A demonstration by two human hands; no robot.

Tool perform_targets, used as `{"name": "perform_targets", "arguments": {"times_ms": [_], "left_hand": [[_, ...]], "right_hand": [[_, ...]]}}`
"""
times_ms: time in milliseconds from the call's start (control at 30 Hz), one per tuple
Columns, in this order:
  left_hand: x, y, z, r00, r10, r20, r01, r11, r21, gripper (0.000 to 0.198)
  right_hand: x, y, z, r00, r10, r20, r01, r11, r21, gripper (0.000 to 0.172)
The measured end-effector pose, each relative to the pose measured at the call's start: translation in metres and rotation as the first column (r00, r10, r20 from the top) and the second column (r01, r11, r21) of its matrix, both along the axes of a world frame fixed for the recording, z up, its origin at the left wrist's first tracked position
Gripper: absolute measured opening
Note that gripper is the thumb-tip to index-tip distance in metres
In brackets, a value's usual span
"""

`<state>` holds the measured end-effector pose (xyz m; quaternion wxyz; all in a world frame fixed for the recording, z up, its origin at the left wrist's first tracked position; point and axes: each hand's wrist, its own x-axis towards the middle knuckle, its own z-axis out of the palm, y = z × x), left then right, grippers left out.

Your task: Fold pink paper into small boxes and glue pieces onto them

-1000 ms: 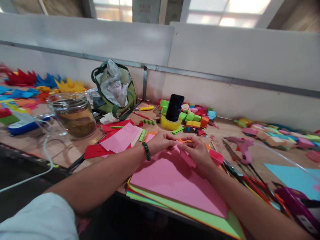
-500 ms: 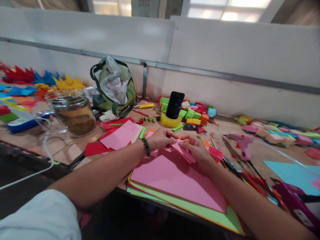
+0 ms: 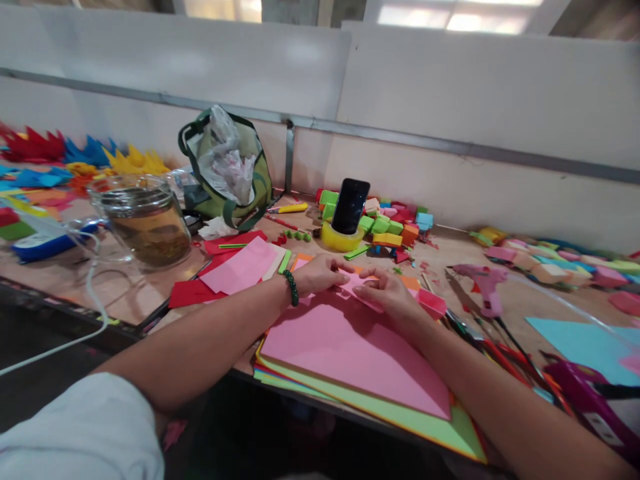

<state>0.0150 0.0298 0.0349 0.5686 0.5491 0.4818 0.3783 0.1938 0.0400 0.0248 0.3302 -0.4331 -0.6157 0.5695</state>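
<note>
Above a stack of coloured sheets, topped by a large pink sheet (image 3: 350, 353), both hands hold a small folded piece of pink paper (image 3: 356, 281). My left hand (image 3: 320, 275), with a green bead bracelet at its wrist, pinches the piece's left side between thumb and fingertips. On the other side, my right hand (image 3: 390, 293) grips it with thumb and bent fingers, which cover part of it. A folded pink paper shape (image 3: 431, 304) lies just right of my right hand. Loose pink paper (image 3: 243, 267) rests on red paper to the left.
A phone (image 3: 351, 207) leans in a yellow tape roll (image 3: 342, 238) before many small paper boxes. A pink glue gun (image 3: 484, 283) and tools lie to the right. On the left stand a glass jar (image 3: 145, 223) of liquid and a green bag (image 3: 260, 180).
The pink piece, which sloped down toward my right palm, now lies flatter between my hands. Both hands stay in nearly the same place. The view has tipped slightly.
</note>
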Motion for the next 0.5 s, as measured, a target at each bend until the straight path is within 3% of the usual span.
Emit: {"name": "perform_targets", "arguments": {"times_ms": [100,200,300,500], "left_hand": [[-0.004,0.002,-0.002,0.998,-0.043,-0.053,0.039,0.996,-0.080,0.040],[-0.007,0.002,-0.002,0.992,-0.126,-0.003,0.123,0.978,-0.167,0.042],[-0.008,0.001,0.002,0.984,-0.174,0.040,0.179,0.965,-0.194,0.043],[-0.012,-0.001,0.010,0.970,-0.241,-0.019,0.232,0.951,-0.207,0.043]], "right_hand": [[0.000,-0.002,0.003,1.000,0.018,-0.011,-0.018,1.000,-0.015,0.047],[0.000,-0.004,0.007,0.999,0.041,0.015,-0.041,0.999,-0.028,0.047],[0.000,-0.005,0.008,0.995,0.092,0.034,-0.092,0.996,-0.022,0.046],[0.003,0.000,0.003,0.984,0.155,0.086,-0.157,0.988,0.015,0.045]]}}
